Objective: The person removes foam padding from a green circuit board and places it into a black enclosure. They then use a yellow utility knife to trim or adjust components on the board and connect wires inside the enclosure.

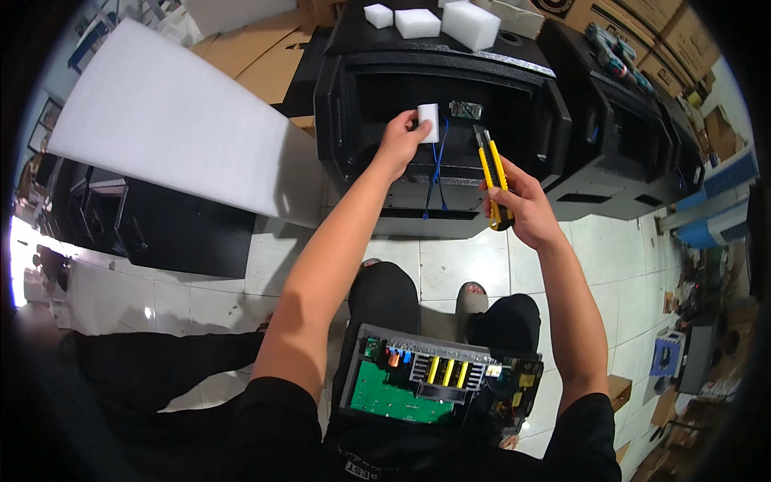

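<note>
One large white foam sheet (173,132) lies at your upper left, tilted across dark cabinets and the tiled floor (610,265). Directly ahead, one black speaker cabinet (438,72) lies with its open cavity facing you; a second black cabinet (618,128) lies just beside it at the right. Cardboard boxes (642,24) stand behind both.

One amplifier panel (438,381) rests on your lap, its circuit boards up: one green board at the left and three yellow components side by side near the middle.

Three white foam blocks (470,24) rest on top of the open cabinet, near one another. A fourth, smaller foam block (430,122) is pinched between thumb and fingers of your left hand (401,140), held at the mouth of the cavity. Just right of it, one small green circuit board (466,110) sits inside the cabinet. Blue wires (438,173) hang down below the block, across the cabinet's lower edge.

Your right hand (522,205) is clenched around one yellow-and-black utility knife (491,173), tip pointing up toward the cavity. The two hands are apart, with the wires between them.

At the upper right, cordless drills (614,52) lie on the second cabinet; the count cannot be told.
</note>
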{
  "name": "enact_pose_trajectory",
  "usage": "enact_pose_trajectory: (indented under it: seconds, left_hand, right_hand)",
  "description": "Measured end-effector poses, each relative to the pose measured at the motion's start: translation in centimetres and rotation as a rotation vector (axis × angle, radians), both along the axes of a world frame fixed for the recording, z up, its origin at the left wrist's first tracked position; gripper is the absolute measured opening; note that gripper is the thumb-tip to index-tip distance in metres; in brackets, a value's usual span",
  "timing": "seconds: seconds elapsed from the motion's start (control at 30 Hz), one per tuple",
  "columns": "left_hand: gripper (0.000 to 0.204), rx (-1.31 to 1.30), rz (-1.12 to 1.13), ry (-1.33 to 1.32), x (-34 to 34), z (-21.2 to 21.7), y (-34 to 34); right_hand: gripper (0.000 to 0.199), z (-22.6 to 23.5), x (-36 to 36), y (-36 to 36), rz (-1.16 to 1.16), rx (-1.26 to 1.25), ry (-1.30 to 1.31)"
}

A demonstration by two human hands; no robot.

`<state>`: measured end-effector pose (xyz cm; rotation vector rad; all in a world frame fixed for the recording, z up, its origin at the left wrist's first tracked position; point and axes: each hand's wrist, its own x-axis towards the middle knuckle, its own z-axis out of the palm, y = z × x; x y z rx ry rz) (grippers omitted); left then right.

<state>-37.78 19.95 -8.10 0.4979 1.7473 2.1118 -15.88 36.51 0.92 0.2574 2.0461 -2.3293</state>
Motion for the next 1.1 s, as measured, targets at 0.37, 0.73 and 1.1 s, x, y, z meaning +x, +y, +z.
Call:
enact_pose_trajectory:
  seconds: [0.37, 0.73, 1.1]
  left_hand:
    - [0.029, 0.094, -0.376, -0.47, -2.0, 0.0, 6.2]
    - [0.032, -0.306, -0.466, -0.326, 0.2, 2.5, -1.0]
    - [0.031, -0.06, -0.436, -0.425, 0.1, 1.6, -1.8]
  right_hand:
    - [0.07, -3.7, -4.6, 1.7, -0.149, -0.211, 0.135]
    - [0.08, -4.8, -6.6, 4.2, -0.174, 0.228, 0.187]
    - [0.046, -5.4, -12.9, 9.0, -0.006, 1.571, -0.141]
